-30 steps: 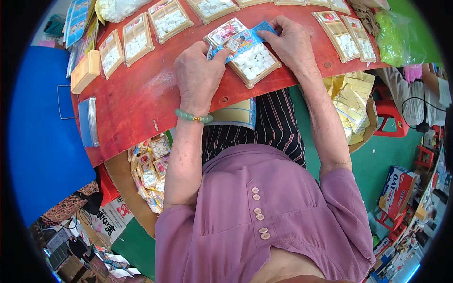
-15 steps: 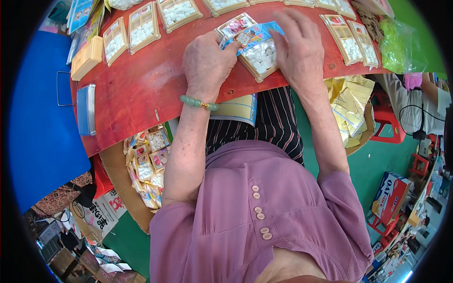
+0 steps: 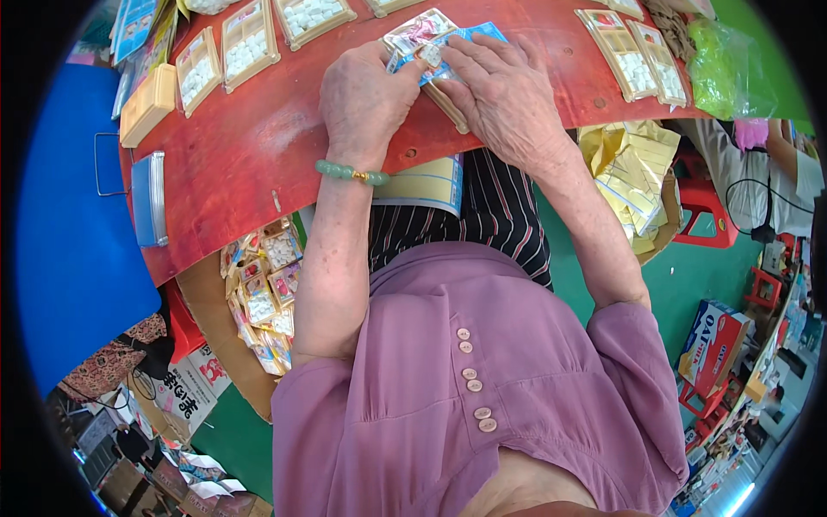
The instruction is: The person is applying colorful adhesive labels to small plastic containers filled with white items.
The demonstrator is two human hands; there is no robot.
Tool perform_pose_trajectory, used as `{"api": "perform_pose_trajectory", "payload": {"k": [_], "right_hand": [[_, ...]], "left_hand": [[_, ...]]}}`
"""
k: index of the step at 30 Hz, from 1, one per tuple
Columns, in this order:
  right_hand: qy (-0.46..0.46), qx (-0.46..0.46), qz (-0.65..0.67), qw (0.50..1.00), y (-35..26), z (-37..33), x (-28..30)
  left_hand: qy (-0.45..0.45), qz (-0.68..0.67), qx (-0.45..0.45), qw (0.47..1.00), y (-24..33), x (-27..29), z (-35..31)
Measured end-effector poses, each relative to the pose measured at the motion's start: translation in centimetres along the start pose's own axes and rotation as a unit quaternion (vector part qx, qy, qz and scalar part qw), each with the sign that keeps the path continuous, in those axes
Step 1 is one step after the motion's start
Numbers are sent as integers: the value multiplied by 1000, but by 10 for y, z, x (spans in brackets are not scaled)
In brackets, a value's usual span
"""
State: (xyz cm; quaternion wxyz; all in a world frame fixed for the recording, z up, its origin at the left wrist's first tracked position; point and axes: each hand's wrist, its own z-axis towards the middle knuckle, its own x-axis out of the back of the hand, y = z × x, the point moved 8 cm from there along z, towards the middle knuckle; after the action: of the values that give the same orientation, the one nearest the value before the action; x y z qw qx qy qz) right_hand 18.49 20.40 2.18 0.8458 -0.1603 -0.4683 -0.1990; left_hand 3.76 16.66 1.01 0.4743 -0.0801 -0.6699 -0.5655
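A cream plastic tray [image 3: 448, 107] lies tilted on the red table, with a red-and-pink item [image 3: 424, 28] in its far compartment. Across its middle is a blue printed card [image 3: 479, 32]. My left hand [image 3: 369, 103] is closed at the tray's left side, thumb pressing the card down; its other fingers are partly hidden. Flat over the right part of the tray and card rests my right hand [image 3: 506, 102], fingers stretched out. It covers most of the white pieces that the earlier frame shows in the near compartment.
Filled trays [image 3: 250, 47] line the table's far side, and more [image 3: 633, 65] stand at right. Stacked lids or trays [image 3: 146, 105] and blue cards [image 3: 149, 198] are at left. Below are a carton of packed trays [image 3: 211, 319] and a box of yellow wrapping [image 3: 633, 177]. Another person sits right.
My right hand has come down from a blurred, raised position and now lies flat over the card and tray. My left hand stays on the card. The whole view has shifted slightly.
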Motion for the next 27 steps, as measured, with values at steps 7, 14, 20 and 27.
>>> {"api": "perform_pose_trajectory", "payload": {"k": [7,14,20,27], "right_hand": [[5,-27,21,999,-14,-8,5],[-36,-18,40,998,-51,-35,18],[-39,-12,60,997,-61,-41,16],[5,11,75,997,-63,-53,16]], "left_hand": [[-5,18,-12,1000,3,7,-9],[15,-60,23,998,-13,27,-60],[8,-326,115,938,-35,24,-99],[-37,-465,190,864,-51,8,-145]]}}
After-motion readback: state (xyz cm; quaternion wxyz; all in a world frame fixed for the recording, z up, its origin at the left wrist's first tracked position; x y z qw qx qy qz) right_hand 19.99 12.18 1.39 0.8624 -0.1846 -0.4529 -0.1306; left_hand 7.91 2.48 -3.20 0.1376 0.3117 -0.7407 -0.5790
